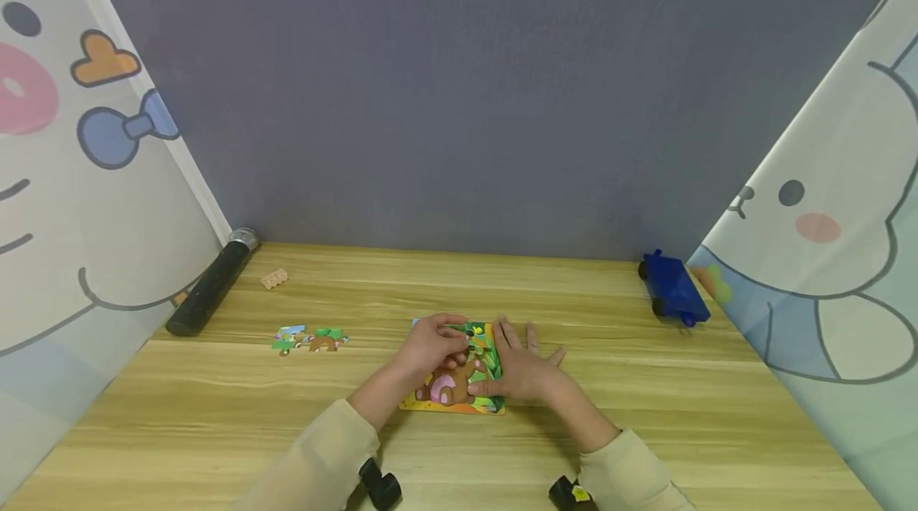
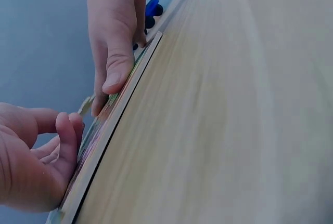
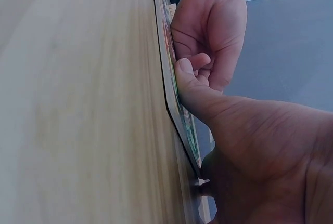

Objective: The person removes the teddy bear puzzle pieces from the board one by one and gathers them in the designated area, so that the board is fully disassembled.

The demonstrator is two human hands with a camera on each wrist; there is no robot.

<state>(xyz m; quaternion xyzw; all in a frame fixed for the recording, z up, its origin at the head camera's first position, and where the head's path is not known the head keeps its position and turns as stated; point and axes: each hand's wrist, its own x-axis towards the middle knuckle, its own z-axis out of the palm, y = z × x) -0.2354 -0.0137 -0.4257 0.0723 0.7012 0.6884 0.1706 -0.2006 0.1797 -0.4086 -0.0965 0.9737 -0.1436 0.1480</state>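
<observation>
A jigsaw puzzle board (image 1: 459, 407) with a brown bear picture lies flat on the wooden table. My left hand (image 1: 436, 345) reaches over its upper middle, and its thumb and fingertips pinch a small puzzle piece (image 2: 86, 105) tilted above the board. Most of that piece is hidden by the fingers. On the board's right side rests my right hand (image 1: 529, 367), fingers spread, its thumb touching the picture. Both hands are close together in the right wrist view, where the board (image 3: 169, 86) shows edge-on.
Several loose puzzle pieces (image 1: 326, 340) lie left of the board. Farther back are a small tan block (image 1: 275, 279) and a black microphone (image 1: 215, 284) by the left wall. A blue toy cart (image 1: 674, 288) stands near the right wall. A grey panel (image 1: 459, 96) closes the back.
</observation>
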